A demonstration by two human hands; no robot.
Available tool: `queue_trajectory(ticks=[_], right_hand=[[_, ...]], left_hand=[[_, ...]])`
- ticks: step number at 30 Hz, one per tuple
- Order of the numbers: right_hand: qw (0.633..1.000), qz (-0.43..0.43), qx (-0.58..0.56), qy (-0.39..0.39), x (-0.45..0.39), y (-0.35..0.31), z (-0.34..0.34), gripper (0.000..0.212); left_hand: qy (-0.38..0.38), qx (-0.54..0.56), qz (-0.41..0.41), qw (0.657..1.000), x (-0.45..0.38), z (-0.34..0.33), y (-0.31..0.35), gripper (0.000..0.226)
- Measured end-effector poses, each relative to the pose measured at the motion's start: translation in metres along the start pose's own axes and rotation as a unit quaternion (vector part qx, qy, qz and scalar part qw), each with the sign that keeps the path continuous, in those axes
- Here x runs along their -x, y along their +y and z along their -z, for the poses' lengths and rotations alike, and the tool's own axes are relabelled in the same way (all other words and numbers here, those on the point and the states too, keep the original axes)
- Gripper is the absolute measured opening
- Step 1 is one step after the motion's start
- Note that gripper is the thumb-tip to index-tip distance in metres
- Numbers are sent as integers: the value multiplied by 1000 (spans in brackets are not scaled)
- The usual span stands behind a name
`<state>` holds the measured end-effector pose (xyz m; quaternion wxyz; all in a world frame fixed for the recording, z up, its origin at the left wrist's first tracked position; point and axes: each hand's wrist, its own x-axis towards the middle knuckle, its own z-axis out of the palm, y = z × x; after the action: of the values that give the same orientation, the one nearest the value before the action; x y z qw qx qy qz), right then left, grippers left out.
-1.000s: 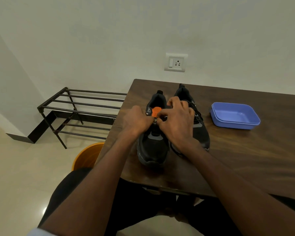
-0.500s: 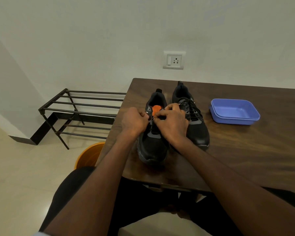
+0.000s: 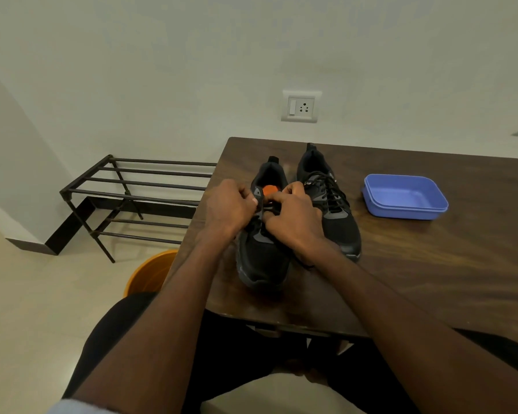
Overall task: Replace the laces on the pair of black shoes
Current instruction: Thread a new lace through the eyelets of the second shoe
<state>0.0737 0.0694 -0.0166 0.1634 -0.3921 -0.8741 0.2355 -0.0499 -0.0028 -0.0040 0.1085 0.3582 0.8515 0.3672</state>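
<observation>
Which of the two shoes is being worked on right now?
The left shoe, with the orange insole patch; both hands pinch its lace. The right shoe stands untouched, fully laced.

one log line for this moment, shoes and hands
stage: lacing left shoe | left hand: pinching lace | right hand: pinching lace | right shoe: laced, untouched | blue tray: empty, on table

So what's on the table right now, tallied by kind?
Black shoes: 2, the left shoe under both hands, the right shoe beside it
Blue container: 1
Total: 3
</observation>
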Motion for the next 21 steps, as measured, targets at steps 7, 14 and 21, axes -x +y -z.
queue_trajectory(ticks=[7, 14, 21], right_hand=[[998, 14, 3, -59, -10, 13, 9, 86], [993, 42, 41, -100, -16, 23, 13, 102], [992, 45, 37, -113, -19, 26, 17, 95]], left_hand=[[25, 277, 10, 961, -16, 30, 14, 14], [-132, -77, -33, 988, -26, 6, -4, 15], [-28, 440, 6, 897, -20, 46, 19, 14]])
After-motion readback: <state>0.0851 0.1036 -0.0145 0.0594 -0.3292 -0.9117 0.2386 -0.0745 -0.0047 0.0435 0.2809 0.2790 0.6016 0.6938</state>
